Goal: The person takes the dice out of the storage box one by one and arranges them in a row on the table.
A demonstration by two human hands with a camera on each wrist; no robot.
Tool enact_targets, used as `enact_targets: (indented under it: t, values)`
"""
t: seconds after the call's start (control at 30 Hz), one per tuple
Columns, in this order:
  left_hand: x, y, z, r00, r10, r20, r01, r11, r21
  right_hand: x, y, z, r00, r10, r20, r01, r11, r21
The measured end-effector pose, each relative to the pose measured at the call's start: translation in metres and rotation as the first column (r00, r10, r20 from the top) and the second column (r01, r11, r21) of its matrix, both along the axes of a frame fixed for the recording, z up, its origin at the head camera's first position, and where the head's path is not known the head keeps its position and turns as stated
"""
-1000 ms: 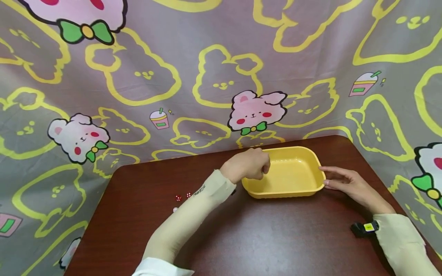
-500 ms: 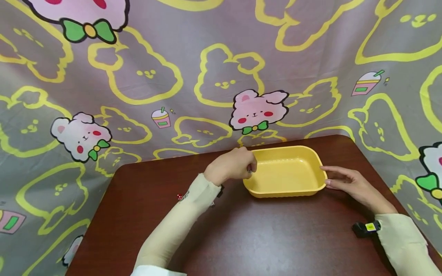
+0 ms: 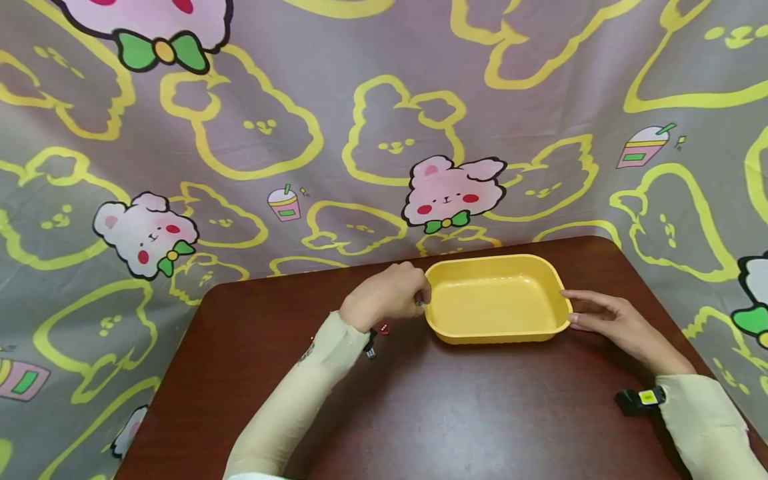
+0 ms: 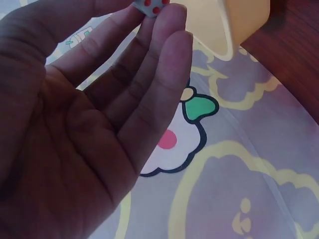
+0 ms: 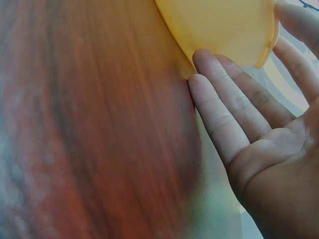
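Observation:
My left hand [image 3: 387, 293] is at the left rim of a yellow basin [image 3: 492, 335]. Between its fingers and thumb it pinches a white die with red spots [image 4: 151, 6], which shows at the top of the left wrist view. On the opposite side, my right hand [image 3: 621, 330] touches the basin's right rim. In the right wrist view its fingers [image 5: 217, 112] are extended, tips against the yellow wall. A red die [image 3: 385, 329] lies on the table just below the left hand. Inside the basin only bare yellow floor shows.
A dark brown wooden table [image 3: 480, 407] carries everything. Another red die [image 3: 313, 339] peeks out past the left sleeve, and a small pale piece [image 3: 371, 353] shows beside the dark wrist camera. Patterned cloth [image 3: 360, 153] hangs along the table's back and sides.
My left hand has drawn back leftward from over the basin to outside its left rim, and the white die now shows in its pinch. A red die has come into sight. The right hand stays put.

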State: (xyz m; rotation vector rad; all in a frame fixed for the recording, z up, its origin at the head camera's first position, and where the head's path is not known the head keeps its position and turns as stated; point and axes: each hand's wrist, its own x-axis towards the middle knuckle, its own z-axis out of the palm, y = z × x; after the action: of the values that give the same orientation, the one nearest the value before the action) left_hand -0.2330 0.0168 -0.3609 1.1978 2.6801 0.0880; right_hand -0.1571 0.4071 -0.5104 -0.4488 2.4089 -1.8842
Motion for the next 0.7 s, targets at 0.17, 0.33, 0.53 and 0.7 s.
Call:
enact_targets:
  t: [0.17, 0.33, 0.53, 0.7]
  values:
    - [0.004, -0.013, -0.002, 0.999, 0.033, -0.007, -0.033, 0.999, 0.038, 0.0, 0.0, 0.001, 1.0, -0.006, 0.008, 0.006, 1.0, 0.013]
    - [0.01, -0.029, -0.008, 0.995, 0.099, 0.023, -0.099, 0.995, 0.03, 0.0, 0.0, 0.003, 1.0, -0.004, 0.013, 0.004, 0.999, 0.041]
    - [0.013, -0.043, -0.019, 0.983, 0.16, 0.092, -0.163, 0.986, 0.022, 0.001, 0.0, 0.003, 1.0, -0.002, 0.006, 0.002, 0.999, 0.04]
    - [0.017, -0.051, -0.03, 0.989, 0.142, 0.043, -0.143, 0.989, 0.024, 0.001, -0.001, 0.002, 1.0, 0.006, -0.007, -0.006, 1.0, 0.03]
